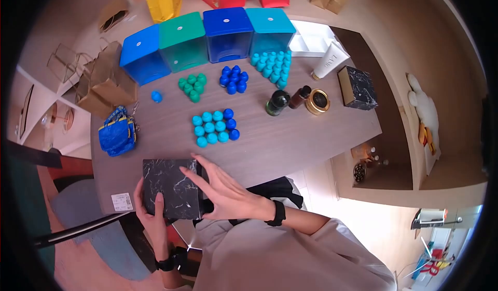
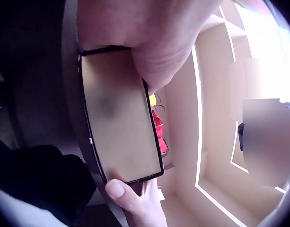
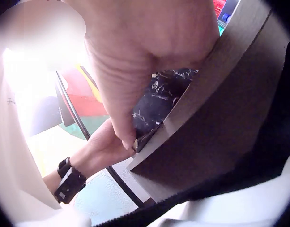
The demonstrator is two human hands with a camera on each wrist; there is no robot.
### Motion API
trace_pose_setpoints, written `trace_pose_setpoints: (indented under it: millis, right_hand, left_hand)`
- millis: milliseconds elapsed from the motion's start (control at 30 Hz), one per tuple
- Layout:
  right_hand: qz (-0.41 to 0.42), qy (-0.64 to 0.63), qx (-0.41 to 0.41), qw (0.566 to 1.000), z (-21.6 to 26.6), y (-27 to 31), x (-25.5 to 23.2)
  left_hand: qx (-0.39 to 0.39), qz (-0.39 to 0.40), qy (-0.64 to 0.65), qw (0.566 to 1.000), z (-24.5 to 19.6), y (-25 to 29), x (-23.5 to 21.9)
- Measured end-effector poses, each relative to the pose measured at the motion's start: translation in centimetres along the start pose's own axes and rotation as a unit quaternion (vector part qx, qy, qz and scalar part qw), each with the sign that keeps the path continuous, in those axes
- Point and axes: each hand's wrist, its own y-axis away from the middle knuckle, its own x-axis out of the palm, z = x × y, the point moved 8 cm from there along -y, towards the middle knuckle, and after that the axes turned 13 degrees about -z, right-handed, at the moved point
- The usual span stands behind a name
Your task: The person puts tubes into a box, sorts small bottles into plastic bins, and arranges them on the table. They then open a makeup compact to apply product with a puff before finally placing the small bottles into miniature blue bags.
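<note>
A black marble-patterned box (image 1: pixel 174 187) sits at the table's front edge in the head view. My left hand (image 1: pixel 152 221) grips its left side, thumb lying over the top face. On the right side, my right hand (image 1: pixel 228 190) holds the box, with fingers along the far right corner and the thumb at the near right corner. The left wrist view shows a plain gold-beige side of the box (image 2: pixel 121 118) with dark edges, and the right thumb at its corner. In the right wrist view, the marbled face (image 3: pixel 159 101) shows below the right hand (image 3: pixel 145 52).
Beyond the box stand turquoise and blue caps (image 1: pixel 212 126) in rows, with more colour groups behind. Several coloured bins (image 1: pixel 228 34) line the back. Bottles (image 1: pixel 278 103), a gold-rimmed jar (image 1: pixel 317 102), a white tube (image 1: pixel 330 61) and another marbled box (image 1: pixel 358 87) stand right; a blue pouch (image 1: pixel 118 132) lies left.
</note>
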Motion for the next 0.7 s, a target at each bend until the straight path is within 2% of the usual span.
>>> trace_pose_setpoints:
  millis: [167, 233, 267, 367, 400, 433, 500, 533, 567, 600, 633, 700]
  right_hand:
    - [-0.016, 0.001, 0.016, 1.000, -0.3, 0.8, 0.2]
    - [-0.034, -0.023, -0.022, 0.999, 0.3, 1.3, -0.4]
    - [-0.050, -0.027, -0.038, 0.998, 0.8, 1.5, -1.0]
    - [-0.074, -0.042, -0.077, 0.993, 2.8, 2.5, -4.1]
    - [-0.092, -0.033, -0.081, 0.992, 3.5, 3.0, -5.5]
    - [-0.106, -0.038, -0.076, 0.991, 3.7, 3.7, -6.8]
    - [-0.153, -0.020, -0.069, 0.986, 3.6, 5.5, -9.5]
    - [-0.204, -0.018, -0.076, 0.976, 3.4, 6.5, -10.8]
    - [-0.216, 0.014, -0.079, 0.973, 3.2, 7.6, -12.3]
    - [-0.231, 0.054, -0.061, 0.969, 2.8, 9.3, -14.2]
    - [-0.245, 0.092, -0.044, 0.964, 2.5, 10.8, -15.9]
    - [-0.235, 0.112, -0.061, 0.964, 1.1, 13.1, -18.4]
  left_hand:
    - [0.018, 0.009, -0.011, 1.000, 0.2, 0.2, -0.4]
    - [0.010, 0.019, 0.023, 1.000, 0.3, 0.8, -0.8]
    - [-0.021, 0.026, 0.068, 0.997, -0.2, 1.4, -0.8]
    - [-0.001, 0.057, 0.112, 0.992, -3.8, 3.5, -0.6]
    - [-0.031, 0.032, 0.121, 0.992, -4.5, 4.0, -0.5]
    - [-0.030, 0.030, 0.122, 0.992, -5.8, 4.6, 0.5]
    - [-0.050, 0.085, 0.205, 0.974, -8.0, 6.1, 3.6]
    - [-0.138, 0.118, 0.244, 0.953, -7.2, 7.3, 5.2]
    - [-0.214, 0.173, 0.277, 0.921, -3.7, 8.5, 5.4]
    - [-0.266, 0.191, 0.194, 0.925, -1.3, 11.4, 7.5]
    - [-0.291, 0.208, 0.234, 0.904, -0.9, 12.8, 9.6]
    - [-0.340, 0.280, 0.242, 0.865, -3.5, 13.4, 14.2]
